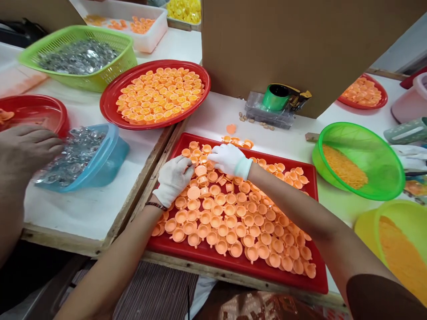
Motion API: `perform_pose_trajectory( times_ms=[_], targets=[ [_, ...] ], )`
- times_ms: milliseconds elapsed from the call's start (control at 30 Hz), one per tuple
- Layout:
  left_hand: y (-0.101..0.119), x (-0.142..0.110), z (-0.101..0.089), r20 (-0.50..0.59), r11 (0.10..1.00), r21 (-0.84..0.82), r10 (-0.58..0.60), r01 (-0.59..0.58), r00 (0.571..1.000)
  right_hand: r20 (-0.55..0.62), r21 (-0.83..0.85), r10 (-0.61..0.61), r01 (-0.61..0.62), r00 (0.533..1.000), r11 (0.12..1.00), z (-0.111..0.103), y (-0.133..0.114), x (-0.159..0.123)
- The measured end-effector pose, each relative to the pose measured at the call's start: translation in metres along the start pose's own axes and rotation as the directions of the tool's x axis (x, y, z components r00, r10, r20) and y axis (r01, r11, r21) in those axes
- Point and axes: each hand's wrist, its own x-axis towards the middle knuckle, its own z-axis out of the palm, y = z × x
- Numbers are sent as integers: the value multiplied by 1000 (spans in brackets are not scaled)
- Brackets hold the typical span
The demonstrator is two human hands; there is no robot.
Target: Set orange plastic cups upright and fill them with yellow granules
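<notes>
Many small orange plastic cups (230,209), with tiny side handles, cover a red tray (320,275) in front of me. Most stand with their round mouths up, in close rows; some near my hands are tipped or piled. My left hand (175,178), in a white glove, is at the tray's far left part, its fingers curled in among the cups. Just right of it my right hand (230,160), also white-gloved, bends its fingers down onto cups. Both hands look closed; what lies between the fingertips is hidden.
A red round tray (203,106) of filled orange cups stands beyond on the left. Nearby are a blue basket (115,160) and green basket (123,53) of clear pieces. Another person's hand (31,146) is at far left. A green bowl (383,164) and tape dispenser (276,98) are right.
</notes>
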Motion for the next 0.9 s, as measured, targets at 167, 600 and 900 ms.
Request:
perform_pose_trajectory(
  times_ms=[167,600,900],
  targets=[
    [14,-2,-16,12,997,-81,-2,3,1000,50,-8,102,-102,994,995,0,-1,2],
    [21,-16,-50,212,559,-721,-384,409,899,38,274,56,-65,998,960,-10,19,-5],
    [34,10,-28,254,222,-907,-388,358,886,-105,523,80,-13,991,852,3,30,-5]
  ],
)
